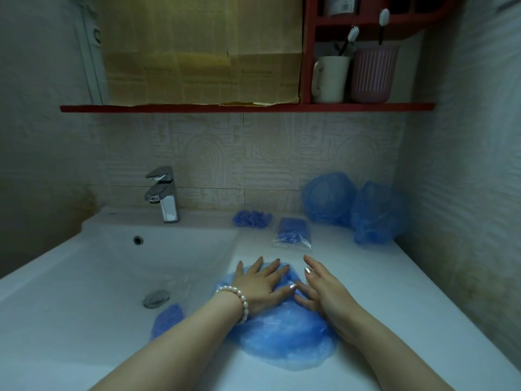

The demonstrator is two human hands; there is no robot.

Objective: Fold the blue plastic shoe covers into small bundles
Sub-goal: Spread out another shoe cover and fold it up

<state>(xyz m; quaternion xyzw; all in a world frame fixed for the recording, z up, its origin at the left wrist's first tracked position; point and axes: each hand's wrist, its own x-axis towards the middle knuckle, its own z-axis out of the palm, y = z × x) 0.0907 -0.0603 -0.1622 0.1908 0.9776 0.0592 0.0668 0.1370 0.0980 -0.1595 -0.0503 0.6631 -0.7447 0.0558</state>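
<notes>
A blue plastic shoe cover lies spread flat on the white counter, right of the basin. My left hand, with a pearl bracelet on the wrist, presses flat on its far part, fingers apart. My right hand rests palm down on its right side, fingers spread, touching the left fingertips. Two puffed-up blue covers stand at the back right corner. A small folded blue bundle lies by the wall. Another crumpled blue cover sits in the basin, partly behind my left forearm.
A clear bag of blue covers lies on the counter behind my hands. The sink basin with drain and chrome faucet fills the left. A red shelf above holds cups with toothbrushes.
</notes>
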